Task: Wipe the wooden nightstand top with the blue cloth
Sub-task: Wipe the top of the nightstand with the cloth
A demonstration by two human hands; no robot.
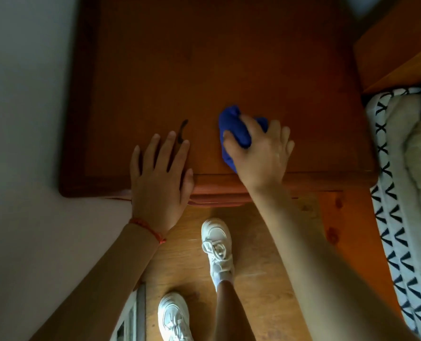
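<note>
The wooden nightstand (204,70) fills the upper middle of the head view, its reddish-brown top seen from above. A bunched blue cloth (234,134) lies on the top near the front edge, right of centre. My right hand (261,151) presses down on the cloth, fingers curled over it. Flat on the top near the front edge rests my left hand (160,173), fingers spread, holding nothing. A small dark curved mark (182,131) shows on the wood just beyond my left fingertips.
A white wall (20,119) runs along the left of the nightstand. A bed with patterned bedding (401,193) and a wooden frame (396,45) stands close on the right. My feet in white sneakers (217,247) stand on the wooden floor below.
</note>
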